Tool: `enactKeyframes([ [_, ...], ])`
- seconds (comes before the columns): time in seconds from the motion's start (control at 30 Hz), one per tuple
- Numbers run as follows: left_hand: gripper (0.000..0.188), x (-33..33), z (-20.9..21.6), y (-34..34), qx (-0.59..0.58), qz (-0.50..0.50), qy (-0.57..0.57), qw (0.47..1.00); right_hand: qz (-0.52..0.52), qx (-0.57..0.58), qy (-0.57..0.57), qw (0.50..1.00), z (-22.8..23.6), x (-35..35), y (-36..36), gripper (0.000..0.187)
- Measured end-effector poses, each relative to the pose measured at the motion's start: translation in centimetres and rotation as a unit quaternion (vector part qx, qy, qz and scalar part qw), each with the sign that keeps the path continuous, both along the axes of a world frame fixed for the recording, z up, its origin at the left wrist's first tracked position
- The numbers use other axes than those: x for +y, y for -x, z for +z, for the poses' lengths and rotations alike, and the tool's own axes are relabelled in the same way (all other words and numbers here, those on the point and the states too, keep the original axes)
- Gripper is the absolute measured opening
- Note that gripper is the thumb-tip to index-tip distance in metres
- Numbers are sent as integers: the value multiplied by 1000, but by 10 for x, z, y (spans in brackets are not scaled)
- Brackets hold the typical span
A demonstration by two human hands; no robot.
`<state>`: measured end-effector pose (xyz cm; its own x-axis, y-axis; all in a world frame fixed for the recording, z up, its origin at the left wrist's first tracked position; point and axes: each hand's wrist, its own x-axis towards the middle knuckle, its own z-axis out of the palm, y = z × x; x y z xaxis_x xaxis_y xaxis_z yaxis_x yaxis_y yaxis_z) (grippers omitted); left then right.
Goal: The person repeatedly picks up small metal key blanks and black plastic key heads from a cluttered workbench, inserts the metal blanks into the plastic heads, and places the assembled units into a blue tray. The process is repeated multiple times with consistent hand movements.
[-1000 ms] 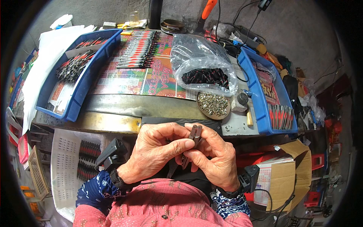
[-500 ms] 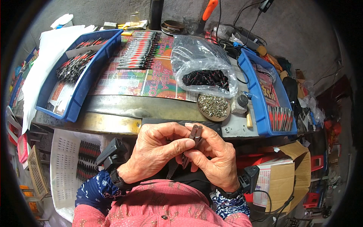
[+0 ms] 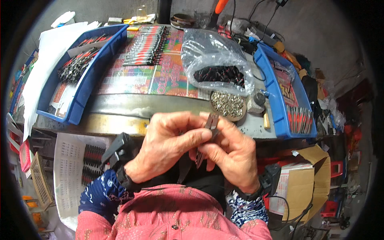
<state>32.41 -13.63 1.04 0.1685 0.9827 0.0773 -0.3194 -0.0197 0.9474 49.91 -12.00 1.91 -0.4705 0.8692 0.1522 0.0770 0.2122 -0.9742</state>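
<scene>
In front of my body I hold a dark, narrow metal piece (image 3: pixel 211 121) between both hands, tilted with its blunt end pointing up and away. My left hand (image 3: pixel 165 141) is closed, its thumb pressed against the piece's side. My right hand (image 3: pixel 233 154) pinches it lower down with thumb and fingers. The fingers hide much of its middle, so its exact kind cannot be made out. Just beyond my right hand, a round dish (image 3: pixel 213 109) holds many small shiny metal parts. Behind the dish, a clear plastic bag (image 3: pixel 212 46) lies open with black pieces inside.
Blue trays stand left (image 3: pixel 82 94) and right (image 3: pixel 302 135), both holding red-and-black slim items. A row of similar items (image 3: pixel 146 46) lies on a colourful printed sheet. A white basket (image 3: pixel 69 168) sits at lower left, and an open cardboard box (image 3: pixel 302 186) at lower right.
Both hands have moved slightly up and to the right in the picture, still gripping the metal piece. The piece now leans more to the right. The surrounding bench has shifted slightly with the view.
</scene>
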Motion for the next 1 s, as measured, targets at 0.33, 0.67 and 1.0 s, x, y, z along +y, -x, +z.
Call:
enactKeyframes([
  [0.33, 20, 30, 25, 2, 3, -22, -42, 999, 8, 47, 7, 999, 26, 26, 4, 42],
  [0.67, 18, 52, 50, 1, 0, -15, -93, 996, 1, 45, -65, 997, 49, 48, 7, 37],
  [1.0, 16, 56, 45, 1, -6, -23, -75, 997, 5, 66, -57, 996, 43, 50, 8, 34],
])
